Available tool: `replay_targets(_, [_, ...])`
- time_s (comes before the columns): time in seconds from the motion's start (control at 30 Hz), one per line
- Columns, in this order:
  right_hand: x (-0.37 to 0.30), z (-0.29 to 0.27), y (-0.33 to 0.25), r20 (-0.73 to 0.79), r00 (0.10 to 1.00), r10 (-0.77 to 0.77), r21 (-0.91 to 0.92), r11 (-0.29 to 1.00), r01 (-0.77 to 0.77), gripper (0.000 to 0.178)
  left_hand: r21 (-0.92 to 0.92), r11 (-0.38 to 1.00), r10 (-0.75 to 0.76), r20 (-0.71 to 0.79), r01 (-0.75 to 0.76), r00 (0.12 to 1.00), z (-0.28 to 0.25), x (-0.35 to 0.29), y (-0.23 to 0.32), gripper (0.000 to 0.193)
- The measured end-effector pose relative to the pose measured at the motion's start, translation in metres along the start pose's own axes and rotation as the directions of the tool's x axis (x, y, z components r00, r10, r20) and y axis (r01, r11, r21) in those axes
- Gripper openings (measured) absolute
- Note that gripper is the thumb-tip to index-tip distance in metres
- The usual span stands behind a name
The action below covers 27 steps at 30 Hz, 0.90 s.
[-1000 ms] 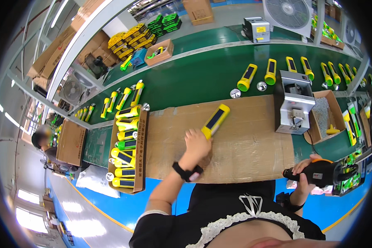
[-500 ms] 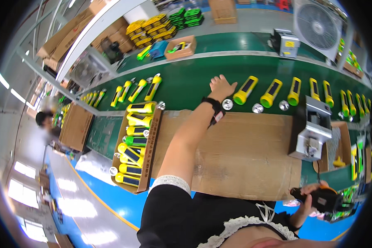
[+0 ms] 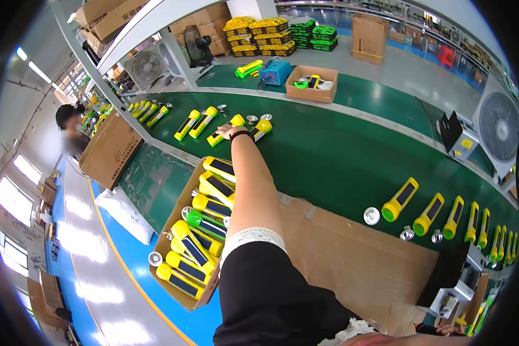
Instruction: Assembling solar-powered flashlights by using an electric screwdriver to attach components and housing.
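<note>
My left arm reaches across the green conveyor belt (image 3: 328, 155) to a group of yellow flashlights with dark panels on the far left. My left hand (image 3: 229, 132) lies across one yellow flashlight (image 3: 237, 120), its fingers around the middle of the barrel. Another flashlight (image 3: 263, 129) lies right beside my wrist, and two more (image 3: 195, 124) lie to the left. Small silver reflectors (image 3: 252, 119) sit by their heads. At the lower right edge a bit of my right hand (image 3: 446, 330) shows; its fingers and anything in them are mostly hidden.
Left of my arm, a carton (image 3: 181, 291) holds several yellow flashlights and a green one. Flattened cardboard (image 3: 352, 248) covers the near bench. A row of flashlights (image 3: 400, 199) lies at right, beside a metal fixture (image 3: 461, 282). A person (image 3: 70, 130) is at far left.
My left hand has moved left from above the belt's middle onto a flashlight. The view has turned left. My right hand, which held a black tool, is now mostly out of sight.
</note>
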State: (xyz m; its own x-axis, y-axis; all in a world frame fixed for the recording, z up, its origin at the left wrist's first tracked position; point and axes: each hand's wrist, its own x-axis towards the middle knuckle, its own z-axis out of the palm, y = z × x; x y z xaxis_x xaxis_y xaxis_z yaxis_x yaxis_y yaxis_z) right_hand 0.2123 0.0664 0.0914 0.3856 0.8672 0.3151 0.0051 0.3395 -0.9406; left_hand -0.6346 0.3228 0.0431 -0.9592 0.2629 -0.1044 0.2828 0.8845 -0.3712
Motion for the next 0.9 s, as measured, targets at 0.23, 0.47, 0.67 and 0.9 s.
replay_targets(0.23, [-0.01,0.03,-0.015,-0.033,0.997,-0.071,-0.101,0.993,0.067,0.031,-0.288,0.911,0.304,-0.01,-0.294,0.953,-0.037,-0.058,0.015,0.095])
replay_targets(0.47, [0.039,0.107,-0.053,0.197,0.98,-0.017,0.038,0.999,0.01,0.042,-0.426,0.822,0.3,-0.242,-0.379,0.923,-0.074,-0.078,0.042,0.09])
replay_targets(0.67, [0.041,-0.018,-0.021,0.451,0.892,-0.021,0.21,0.974,-0.083,0.048,-0.323,0.612,0.5,-0.549,-0.722,0.67,-0.159,-0.164,0.057,0.083])
replay_targets(0.9, [-0.074,-0.03,-0.024,-0.204,0.951,-0.233,0.003,0.971,0.239,0.056,-0.207,0.057,0.816,-0.554,-0.977,0.165,-0.109,-0.403,0.01,0.073])
